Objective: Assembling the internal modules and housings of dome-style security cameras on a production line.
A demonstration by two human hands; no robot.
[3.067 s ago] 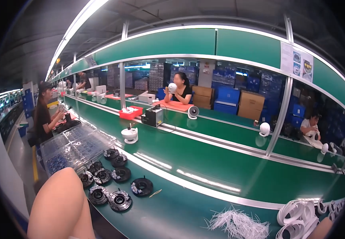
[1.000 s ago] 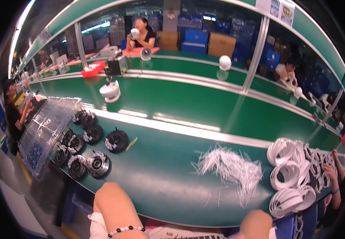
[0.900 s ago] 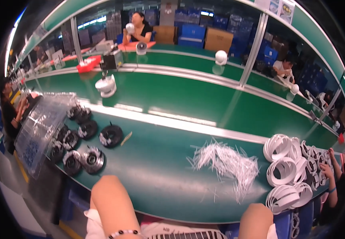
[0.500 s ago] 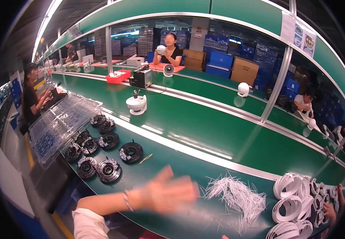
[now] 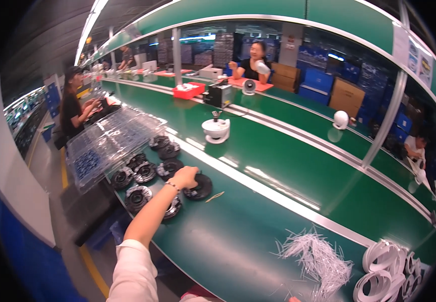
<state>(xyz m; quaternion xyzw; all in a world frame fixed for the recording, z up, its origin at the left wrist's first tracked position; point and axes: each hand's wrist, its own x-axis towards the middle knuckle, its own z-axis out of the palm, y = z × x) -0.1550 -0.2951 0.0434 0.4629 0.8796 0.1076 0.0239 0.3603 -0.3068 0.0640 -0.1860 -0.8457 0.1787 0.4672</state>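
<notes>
Green assembly bench (image 5: 258,236), long conveyor line, other workers seated further along and across.

Left hand (image 5: 184,177): fingers curled down onto the rim of a black round speaker-like part (image 5: 198,187). It looks like a top grip, but the far side of the fingers is hidden, so whether they are fully clamped cannot be told. A beaded bracelet sits at the wrist; the forearm stretches out from the white sleeve (image 5: 130,272) at the lower edge.

Right hand: not in view.

That part lies at the right end of a cluster of like black round parts (image 5: 142,173), some touching, one partly under the forearm. A small pale sliver lies on the bench just right of it. Clear plastic blister trays (image 5: 110,141) are stacked to the left of the cluster.

Judgement on doing it well: pinch the rim evenly on both sides, lift straight up before pulling back so the part under the arm doesn't get dragged, and keep the wrist high over the neighbours.

Elsewhere: white dome unit (image 5: 216,130) mid-bench, heap of white cable ties (image 5: 318,254) and white tape rolls (image 5: 384,261) lower right, well apart from the hand.
</notes>
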